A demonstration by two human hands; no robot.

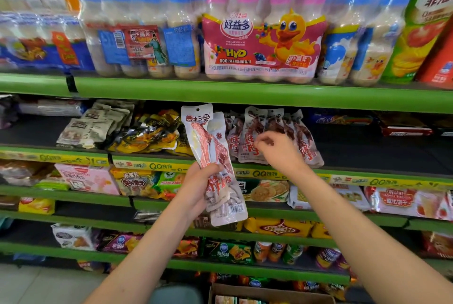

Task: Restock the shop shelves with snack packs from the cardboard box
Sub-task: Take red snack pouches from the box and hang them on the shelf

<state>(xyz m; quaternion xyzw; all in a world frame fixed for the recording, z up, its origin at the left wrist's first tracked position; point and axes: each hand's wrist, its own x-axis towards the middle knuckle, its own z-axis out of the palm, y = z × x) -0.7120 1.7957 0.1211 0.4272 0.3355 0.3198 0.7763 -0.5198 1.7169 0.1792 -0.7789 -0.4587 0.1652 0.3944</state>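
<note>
Green shop shelves [245, 93] packed with snacks fill the background. The left hand [196, 191] grips two long snack packs [215, 156] by their lower half, long axis upright, tops leaning toward 11 o'clock. At 2 o'clock from it, the right hand [277, 151], fingers loosely curled and holding nothing, hovers at matching shelved packs [267, 134]. The cardboard box [269, 295] sits at 6 o'clock.

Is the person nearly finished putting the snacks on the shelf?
Not yet. A row of matching meat snack packs already stands on the shelf. The left hand grips more snack packs, and the right hand reaches at the row. The cardboard box below shows more packs.
</note>
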